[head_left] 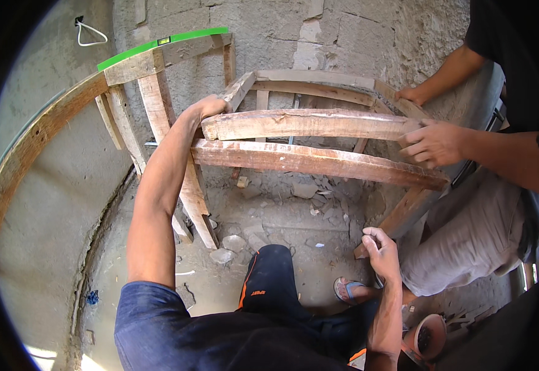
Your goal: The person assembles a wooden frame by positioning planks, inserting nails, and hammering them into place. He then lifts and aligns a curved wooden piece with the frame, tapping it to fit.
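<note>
My left hand (211, 107) is closed over the left corner of a wooden frame, where a short crosspiece (238, 90) meets a thick beam (313, 124). Just below that beam runs a second, rougher beam (319, 162), carried on slanting wooden legs (194, 195). My right hand (381, 253) hangs free in front of the frame, fingers curled and pinched together; whatever may be in them is too small to make out. At the right end, a co-worker's hand (430, 143) grips the thick beam, and their other hand (410, 94) rests on the frame's far right corner.
A green spirit level (164, 41) lies along a timber at the back left. A long beam (40, 133) runs down the left side by the wall. Rubble (306, 188) lies under the frame. A bucket (427, 337) stands at lower right, near the co-worker's sandalled foot (348, 290).
</note>
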{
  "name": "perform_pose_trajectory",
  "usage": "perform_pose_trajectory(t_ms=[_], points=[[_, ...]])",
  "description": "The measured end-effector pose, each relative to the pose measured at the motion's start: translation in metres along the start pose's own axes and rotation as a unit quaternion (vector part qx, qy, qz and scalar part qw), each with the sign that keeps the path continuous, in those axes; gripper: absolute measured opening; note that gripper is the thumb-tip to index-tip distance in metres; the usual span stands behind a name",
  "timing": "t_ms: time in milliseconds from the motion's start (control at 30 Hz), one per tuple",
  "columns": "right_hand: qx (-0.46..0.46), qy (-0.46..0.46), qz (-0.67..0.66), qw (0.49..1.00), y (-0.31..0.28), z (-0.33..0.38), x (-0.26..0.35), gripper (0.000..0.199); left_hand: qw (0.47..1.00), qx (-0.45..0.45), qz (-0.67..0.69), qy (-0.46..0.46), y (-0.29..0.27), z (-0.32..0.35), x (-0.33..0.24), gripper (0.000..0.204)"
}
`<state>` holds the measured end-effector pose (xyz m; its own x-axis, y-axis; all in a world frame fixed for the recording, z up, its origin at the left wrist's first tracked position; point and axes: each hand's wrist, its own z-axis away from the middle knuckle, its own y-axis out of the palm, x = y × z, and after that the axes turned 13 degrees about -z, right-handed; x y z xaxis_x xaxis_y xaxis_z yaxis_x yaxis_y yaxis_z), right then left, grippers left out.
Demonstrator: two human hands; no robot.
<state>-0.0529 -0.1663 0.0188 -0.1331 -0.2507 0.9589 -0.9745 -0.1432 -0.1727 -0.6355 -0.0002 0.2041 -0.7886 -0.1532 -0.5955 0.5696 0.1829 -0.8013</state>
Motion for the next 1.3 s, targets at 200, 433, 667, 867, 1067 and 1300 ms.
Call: perform_pose_trajectory(t_ms=[200, 433, 667, 867, 1067, 1300], points=[[-0.001, 0.024, -0.024, 0.999, 0.003, -0.006, -0.002, 0.026, 0.999, 0.002, -0.038, 0.034, 0.012, -0.014, 0.001, 0.019], [-0.019, 0.056, -0.026, 0.998, 0.000, -0.003, -0.025, 0.028, 0.997, 0.020, -0.040, 0.068, 0.025, -0.031, 0.013, 0.026], [-0.011, 0.057, -0.029, 0.998, 0.012, -0.008, -0.050, 0.027, 0.995, 0.071, -0.012, 0.071, 0.020, -0.028, 0.013, 0.036], [0.012, 0.048, -0.020, 0.999, 0.025, -0.014, -0.062, 0.030, 0.996, 0.064, 0.046, 0.043, 0.034, -0.018, 0.005, 0.027], [0.008, 0.069, -0.030, 0.997, 0.027, -0.002, -0.069, 0.029, 0.995, 0.033, -0.020, 0.093, 0.033, -0.020, 0.010, 0.031], [-0.005, 0.109, -0.022, 0.994, 0.013, 0.024, -0.066, 0.031, 0.995, 0.037, -0.007, 0.094, 0.031, -0.015, 0.010, 0.020]])
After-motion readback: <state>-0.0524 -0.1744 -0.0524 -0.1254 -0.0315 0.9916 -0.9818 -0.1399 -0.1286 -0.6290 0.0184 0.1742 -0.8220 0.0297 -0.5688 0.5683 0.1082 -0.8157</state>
